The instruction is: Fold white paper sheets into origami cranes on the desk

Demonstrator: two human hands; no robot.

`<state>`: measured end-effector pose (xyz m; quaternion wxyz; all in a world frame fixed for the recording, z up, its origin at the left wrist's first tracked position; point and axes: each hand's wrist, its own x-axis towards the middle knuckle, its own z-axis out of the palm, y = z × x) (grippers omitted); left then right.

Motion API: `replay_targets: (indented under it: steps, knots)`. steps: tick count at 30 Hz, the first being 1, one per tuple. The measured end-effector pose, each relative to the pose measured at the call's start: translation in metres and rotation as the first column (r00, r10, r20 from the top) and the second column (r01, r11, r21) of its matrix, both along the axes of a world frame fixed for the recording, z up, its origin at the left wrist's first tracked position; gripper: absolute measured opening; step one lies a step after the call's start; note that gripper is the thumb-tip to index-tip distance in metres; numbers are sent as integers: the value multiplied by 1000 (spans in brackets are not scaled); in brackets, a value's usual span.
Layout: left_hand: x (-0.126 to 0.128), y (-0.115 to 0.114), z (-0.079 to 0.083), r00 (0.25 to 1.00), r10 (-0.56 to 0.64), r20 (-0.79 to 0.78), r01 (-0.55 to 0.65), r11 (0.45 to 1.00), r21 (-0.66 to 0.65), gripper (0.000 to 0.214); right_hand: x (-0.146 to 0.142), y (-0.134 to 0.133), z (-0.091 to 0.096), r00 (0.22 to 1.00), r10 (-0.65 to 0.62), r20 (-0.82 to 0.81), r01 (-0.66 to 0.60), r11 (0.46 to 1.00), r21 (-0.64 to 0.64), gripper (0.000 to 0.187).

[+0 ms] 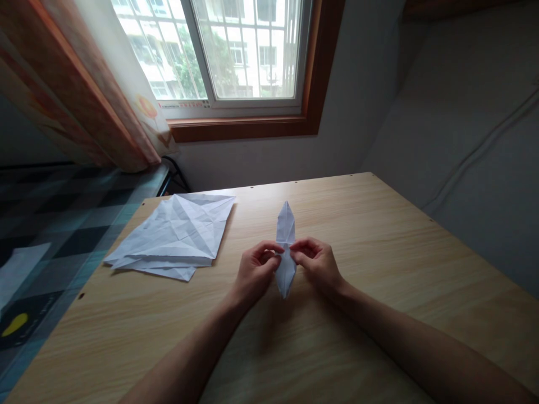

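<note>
A narrow, diamond-shaped folded white paper (286,227) lies lengthwise on the wooden table (379,269), pointing away from me. My left hand (256,268) pinches its left edge at the middle, fingers curled in. My right hand (315,261) pinches the right edge opposite, fingers also curled. Both hands meet at the paper's waist, and its near tip sticks out below them.
A stack of creased white paper sheets (174,235) lies on the table to the left. A bed with a checked cover (63,230) runs along the left side. A window with a curtain (101,84) is behind. Grey walls close in on the right.
</note>
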<state>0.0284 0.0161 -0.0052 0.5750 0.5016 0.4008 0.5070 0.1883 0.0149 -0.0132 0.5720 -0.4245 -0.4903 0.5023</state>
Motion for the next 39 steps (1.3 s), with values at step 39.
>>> replay_targets:
  steps: [39]
  knots:
    - [-1,-6,5,959,178,-219,-95,934,344,13,2,-14,5,954,-133,267,24,927,374,14]
